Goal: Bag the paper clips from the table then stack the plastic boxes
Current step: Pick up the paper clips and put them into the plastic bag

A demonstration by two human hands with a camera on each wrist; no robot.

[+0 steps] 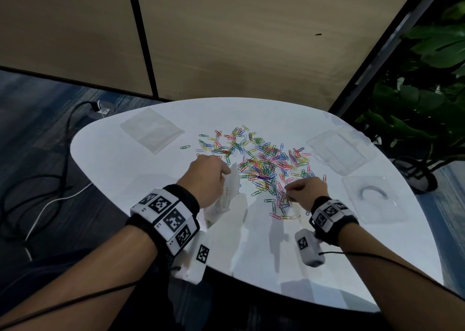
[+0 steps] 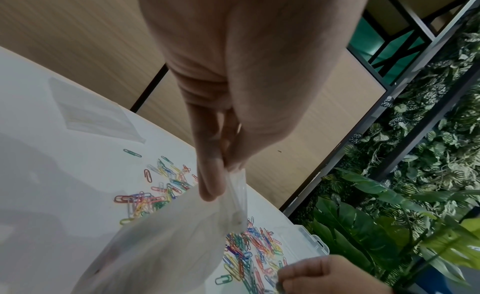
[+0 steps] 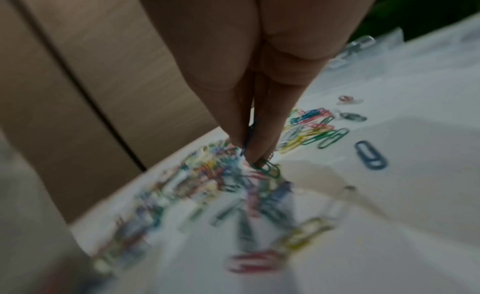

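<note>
— Where are your paper clips (image 1: 261,159) lying?

— They're spreading across the middle of the desk (image 1: 314,262); your right hand (image 1: 308,192) is pinching a few at the near edge.

— And your left hand (image 1: 208,179)?

— It's pinching the rim of the clear bag (image 1: 226,197), just beside the pile.

— Anything around?

— Two plastic boxes (image 1: 339,152) are sitting to your right, spare bags (image 1: 152,129) far left.
</note>
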